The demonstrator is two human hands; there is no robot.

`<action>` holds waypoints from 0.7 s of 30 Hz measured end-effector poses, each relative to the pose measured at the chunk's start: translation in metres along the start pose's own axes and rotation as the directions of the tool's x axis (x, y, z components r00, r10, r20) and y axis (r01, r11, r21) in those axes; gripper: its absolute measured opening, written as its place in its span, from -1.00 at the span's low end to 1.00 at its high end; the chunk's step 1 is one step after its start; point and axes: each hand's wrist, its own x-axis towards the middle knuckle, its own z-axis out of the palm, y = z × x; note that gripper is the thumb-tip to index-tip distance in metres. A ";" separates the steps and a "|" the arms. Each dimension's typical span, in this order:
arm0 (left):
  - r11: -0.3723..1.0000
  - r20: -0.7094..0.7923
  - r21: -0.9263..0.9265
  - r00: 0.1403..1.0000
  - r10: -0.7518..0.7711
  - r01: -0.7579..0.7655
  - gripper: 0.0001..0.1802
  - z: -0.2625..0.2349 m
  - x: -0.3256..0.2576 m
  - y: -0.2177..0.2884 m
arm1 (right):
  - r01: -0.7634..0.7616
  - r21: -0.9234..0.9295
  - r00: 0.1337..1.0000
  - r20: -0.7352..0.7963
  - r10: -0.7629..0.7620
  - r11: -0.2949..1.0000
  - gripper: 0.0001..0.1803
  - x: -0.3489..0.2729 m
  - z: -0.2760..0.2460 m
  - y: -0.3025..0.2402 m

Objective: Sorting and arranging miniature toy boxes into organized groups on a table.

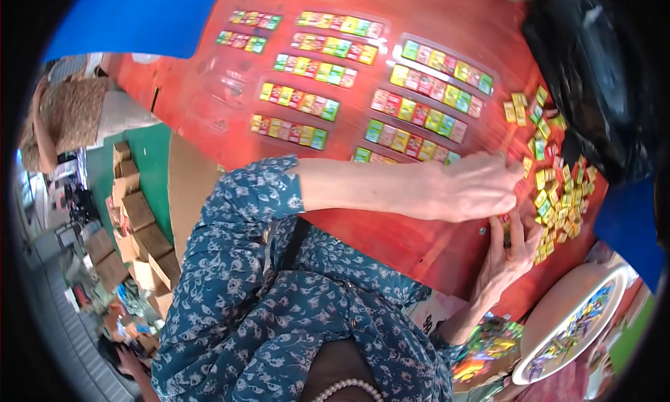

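My left hand [481,185] reaches across to the right side of the red table, fingers bent and pressed together; what they pinch is hidden. Just below it, my right hand [513,248] has its fingers curled at the near edge of a loose pile of small yellow, green and red packets [558,210]. Bits of colour show between the right fingers, like the same small packets. Left of the hands, clear plastic trays [426,119] hold neat rows of such packets, and part of the nearest row is covered by my left forearm.
A black plastic bag [593,88] lies at the far right, behind the pile. Below the table's right edge stands a white tub [534,343] of colourful wrapped pieces. Cardboard boxes [136,213] are stacked on the left. Another person's arm [45,133] shows at the far left.
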 end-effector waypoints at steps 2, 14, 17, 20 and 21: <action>0.958 -0.470 0.239 0.844 0.258 -0.159 -0.81 0.015 -0.014 -0.005 | -0.007 0.019 1.000 0.013 0.007 1.000 -0.59 -0.001 -0.001 -0.004; 0.964 -0.268 0.020 0.930 -0.252 0.267 -0.84 -0.071 -0.102 0.008 | 0.239 0.041 0.959 0.149 -0.242 0.970 -0.58 0.019 0.006 -0.095; 0.931 -0.340 -0.040 0.871 -0.354 0.362 -0.84 -0.100 -0.157 -0.001 | 0.351 0.130 0.907 0.200 -0.371 0.927 -0.60 0.028 0.028 -0.148; 0.756 -0.239 -0.309 0.722 -0.649 0.577 -0.76 -0.123 -0.206 -0.016 | 0.507 0.185 0.820 0.197 -0.537 0.842 -0.65 0.041 0.060 -0.196; 0.886 -0.462 -0.032 0.779 -0.423 0.463 -0.70 -0.116 -0.235 -0.025 | 0.527 0.217 0.795 0.214 -0.567 0.821 -0.69 0.045 0.067 -0.216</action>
